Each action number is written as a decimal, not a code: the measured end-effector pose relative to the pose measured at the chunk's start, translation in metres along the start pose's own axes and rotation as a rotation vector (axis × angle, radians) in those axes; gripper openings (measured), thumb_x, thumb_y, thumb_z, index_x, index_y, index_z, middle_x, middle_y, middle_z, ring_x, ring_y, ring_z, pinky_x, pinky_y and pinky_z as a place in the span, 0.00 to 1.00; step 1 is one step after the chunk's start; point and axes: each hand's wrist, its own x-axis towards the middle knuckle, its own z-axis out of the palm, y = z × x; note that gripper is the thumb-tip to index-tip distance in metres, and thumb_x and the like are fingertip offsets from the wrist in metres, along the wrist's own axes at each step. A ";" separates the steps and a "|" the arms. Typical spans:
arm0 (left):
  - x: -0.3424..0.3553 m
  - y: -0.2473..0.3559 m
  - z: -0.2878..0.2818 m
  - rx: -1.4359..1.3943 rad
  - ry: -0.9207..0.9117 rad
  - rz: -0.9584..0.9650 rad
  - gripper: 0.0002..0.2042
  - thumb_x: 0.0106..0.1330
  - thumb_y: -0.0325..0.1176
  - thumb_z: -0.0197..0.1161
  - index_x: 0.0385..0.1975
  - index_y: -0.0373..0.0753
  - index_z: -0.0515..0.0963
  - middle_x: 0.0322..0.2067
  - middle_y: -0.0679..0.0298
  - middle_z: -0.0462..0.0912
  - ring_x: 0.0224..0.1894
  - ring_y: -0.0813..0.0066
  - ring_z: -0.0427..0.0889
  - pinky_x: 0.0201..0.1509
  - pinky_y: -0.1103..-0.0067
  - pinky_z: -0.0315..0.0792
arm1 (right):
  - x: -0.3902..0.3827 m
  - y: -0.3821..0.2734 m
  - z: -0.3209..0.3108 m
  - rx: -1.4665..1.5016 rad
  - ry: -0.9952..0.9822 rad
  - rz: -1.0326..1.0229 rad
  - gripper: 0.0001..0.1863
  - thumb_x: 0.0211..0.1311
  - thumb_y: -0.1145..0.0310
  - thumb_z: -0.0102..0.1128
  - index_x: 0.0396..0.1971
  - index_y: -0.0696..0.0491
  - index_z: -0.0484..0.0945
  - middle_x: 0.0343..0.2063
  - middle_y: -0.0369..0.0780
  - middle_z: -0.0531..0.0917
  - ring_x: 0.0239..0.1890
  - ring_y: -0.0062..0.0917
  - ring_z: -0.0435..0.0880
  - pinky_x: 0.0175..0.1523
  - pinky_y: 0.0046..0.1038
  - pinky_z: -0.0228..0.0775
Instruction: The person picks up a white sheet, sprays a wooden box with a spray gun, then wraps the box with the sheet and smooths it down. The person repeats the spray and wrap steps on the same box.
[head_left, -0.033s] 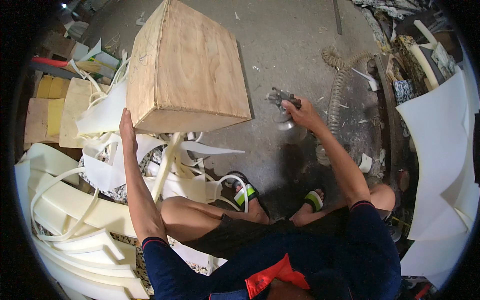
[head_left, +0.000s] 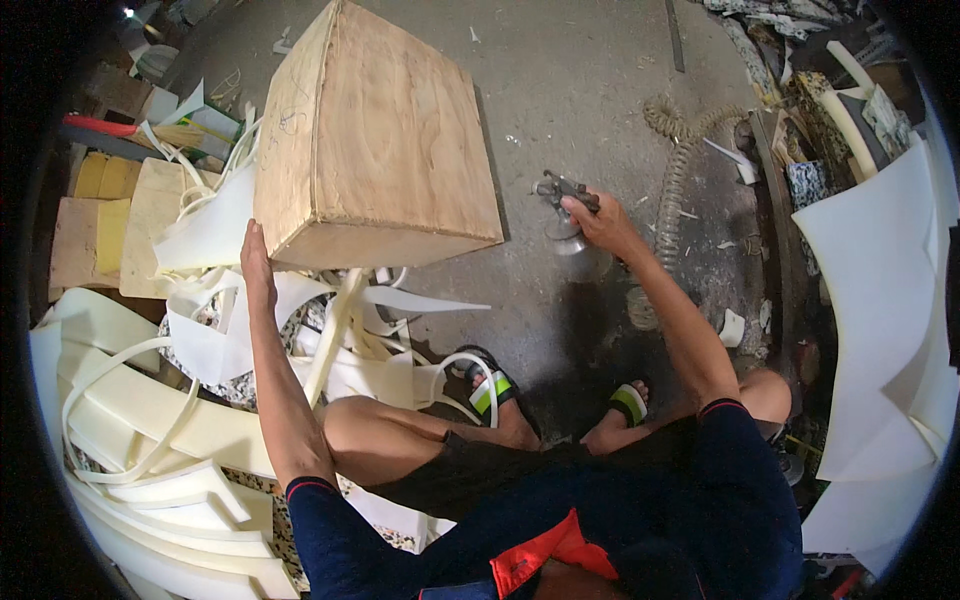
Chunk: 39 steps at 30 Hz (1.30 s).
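A plywood box point(head_left: 400, 140) fills the upper middle of the head view. My left hand point(head_left: 257, 258) holds it at the lower left edge, fingers straight and close together against its side. My right hand point(head_left: 603, 222) grips a metal spray gun point(head_left: 564, 236) with a round cup, to the right of the box and not touching it. A coiled air hose point(head_left: 678, 170) lies behind that hand. Whether the box rests on anything beneath is hidden.
White foam offcuts point(head_left: 170, 420) are piled at my left, with wooden blocks point(head_left: 75, 240) beyond them. Large white sheets point(head_left: 865, 310) and scrap point(head_left: 760, 25) line the right. My sandalled feet point(head_left: 490, 395) are on the concrete floor point(head_left: 570, 90) below.
The box and my left hand have shifted very slightly downward. My right hand with the spray gun has moved slightly up and left.
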 end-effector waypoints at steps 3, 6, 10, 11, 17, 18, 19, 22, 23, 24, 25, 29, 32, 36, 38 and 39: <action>-0.001 0.002 0.003 0.009 0.018 0.011 0.36 0.73 0.52 0.51 0.67 0.26 0.58 0.69 0.50 0.60 0.71 0.61 0.58 0.74 0.71 0.50 | 0.044 0.005 0.004 -0.027 0.108 -0.016 0.23 0.64 0.48 0.59 0.35 0.57 0.80 0.22 0.38 0.81 0.28 0.26 0.81 0.38 0.32 0.71; 0.003 0.005 0.009 -0.004 0.031 0.008 0.35 0.73 0.52 0.51 0.67 0.26 0.58 0.69 0.50 0.60 0.71 0.61 0.58 0.74 0.71 0.50 | 0.104 0.002 0.006 -0.074 0.234 0.075 0.26 0.63 0.45 0.58 0.36 0.58 0.81 0.24 0.40 0.83 0.30 0.28 0.83 0.39 0.33 0.72; 0.004 0.005 0.009 0.001 0.035 -0.010 0.35 0.73 0.51 0.51 0.68 0.27 0.58 0.69 0.49 0.60 0.71 0.61 0.58 0.73 0.72 0.51 | 0.145 -0.014 0.001 -0.038 0.274 -0.113 0.25 0.65 0.47 0.57 0.23 0.56 0.79 0.17 0.35 0.79 0.23 0.20 0.77 0.31 0.27 0.68; 0.004 0.004 0.008 0.017 0.033 -0.015 0.35 0.73 0.52 0.50 0.68 0.26 0.58 0.69 0.49 0.59 0.71 0.61 0.58 0.73 0.72 0.51 | 0.153 -0.020 0.000 -0.041 0.292 -0.132 0.26 0.65 0.46 0.57 0.22 0.56 0.78 0.16 0.35 0.79 0.20 0.21 0.76 0.28 0.29 0.68; 0.002 0.005 0.011 0.126 0.051 0.018 0.32 0.73 0.51 0.49 0.67 0.30 0.60 0.67 0.50 0.62 0.69 0.61 0.61 0.72 0.73 0.53 | 0.204 -0.058 0.002 -0.015 0.318 -0.007 0.29 0.61 0.42 0.59 0.25 0.58 0.82 0.22 0.45 0.84 0.26 0.36 0.83 0.36 0.37 0.73; 0.001 0.006 0.013 0.153 0.066 0.018 0.32 0.73 0.50 0.49 0.67 0.30 0.61 0.67 0.50 0.63 0.69 0.61 0.62 0.72 0.73 0.54 | 0.210 -0.064 0.003 -0.013 0.333 0.021 0.29 0.61 0.42 0.59 0.26 0.58 0.82 0.22 0.46 0.84 0.26 0.36 0.83 0.35 0.37 0.73; 0.000 0.007 0.014 0.180 0.084 0.017 0.31 0.74 0.50 0.48 0.67 0.31 0.62 0.66 0.50 0.64 0.68 0.61 0.62 0.71 0.73 0.54 | 0.214 -0.069 0.004 0.025 0.324 0.022 0.28 0.61 0.42 0.59 0.25 0.58 0.82 0.21 0.44 0.83 0.24 0.33 0.82 0.32 0.35 0.72; -0.004 0.012 0.018 0.324 0.127 0.026 0.30 0.74 0.50 0.46 0.66 0.31 0.64 0.64 0.48 0.67 0.67 0.58 0.64 0.71 0.72 0.55 | 0.212 -0.085 0.000 0.169 0.265 0.022 0.27 0.62 0.44 0.60 0.25 0.58 0.81 0.19 0.40 0.81 0.17 0.26 0.77 0.23 0.31 0.68; -0.005 0.014 0.019 0.328 0.129 0.048 0.30 0.74 0.50 0.46 0.66 0.31 0.64 0.64 0.48 0.67 0.67 0.58 0.65 0.71 0.72 0.55 | 0.207 -0.090 -0.005 0.236 0.233 -0.006 0.27 0.63 0.44 0.60 0.25 0.57 0.80 0.18 0.38 0.80 0.16 0.23 0.75 0.21 0.29 0.65; -0.006 0.015 0.019 0.323 0.132 0.066 0.30 0.74 0.50 0.46 0.66 0.31 0.64 0.64 0.47 0.67 0.67 0.57 0.65 0.71 0.71 0.55 | 0.204 -0.098 -0.007 0.309 0.196 -0.031 0.26 0.63 0.45 0.60 0.24 0.57 0.79 0.17 0.36 0.79 0.14 0.21 0.73 0.18 0.27 0.62; -0.006 0.016 0.021 0.272 0.134 0.051 0.30 0.74 0.50 0.45 0.66 0.30 0.64 0.63 0.46 0.67 0.67 0.56 0.65 0.71 0.71 0.55 | 0.203 -0.107 -0.007 0.327 0.179 -0.055 0.26 0.64 0.45 0.59 0.24 0.56 0.79 0.17 0.34 0.78 0.14 0.19 0.72 0.17 0.26 0.60; -0.007 0.019 0.025 0.368 0.131 0.069 0.30 0.74 0.50 0.45 0.66 0.30 0.64 0.62 0.44 0.68 0.66 0.52 0.65 0.70 0.69 0.56 | 0.194 -0.137 -0.008 0.313 0.192 -0.143 0.25 0.65 0.46 0.58 0.24 0.55 0.78 0.17 0.32 0.76 0.14 0.16 0.69 0.17 0.24 0.58; -0.011 0.023 0.030 0.372 0.141 0.101 0.30 0.73 0.49 0.45 0.66 0.30 0.64 0.61 0.42 0.69 0.65 0.50 0.66 0.69 0.68 0.57 | 0.190 -0.160 -0.009 0.243 0.238 -0.229 0.25 0.65 0.45 0.58 0.23 0.55 0.78 0.18 0.31 0.77 0.18 0.16 0.70 0.22 0.25 0.61; -0.015 0.033 0.039 0.488 0.143 0.135 0.29 0.73 0.48 0.44 0.65 0.31 0.64 0.59 0.39 0.70 0.62 0.46 0.67 0.67 0.65 0.59 | 0.169 -0.180 -0.018 0.147 0.240 -0.300 0.25 0.65 0.45 0.57 0.23 0.55 0.78 0.17 0.32 0.77 0.20 0.16 0.71 0.26 0.25 0.63; -0.017 0.036 0.044 0.534 0.151 0.148 0.29 0.73 0.47 0.44 0.64 0.31 0.65 0.57 0.38 0.71 0.61 0.44 0.68 0.66 0.63 0.60 | 0.154 -0.187 -0.022 0.103 0.234 -0.318 0.25 0.65 0.45 0.57 0.23 0.54 0.78 0.17 0.32 0.76 0.21 0.16 0.71 0.27 0.24 0.63; -0.017 0.037 0.046 0.548 0.154 0.156 0.28 0.73 0.47 0.44 0.64 0.31 0.65 0.56 0.37 0.71 0.60 0.43 0.69 0.65 0.62 0.61 | 0.143 -0.188 -0.024 0.093 0.227 -0.304 0.25 0.65 0.45 0.57 0.24 0.54 0.78 0.17 0.32 0.76 0.22 0.16 0.71 0.27 0.24 0.63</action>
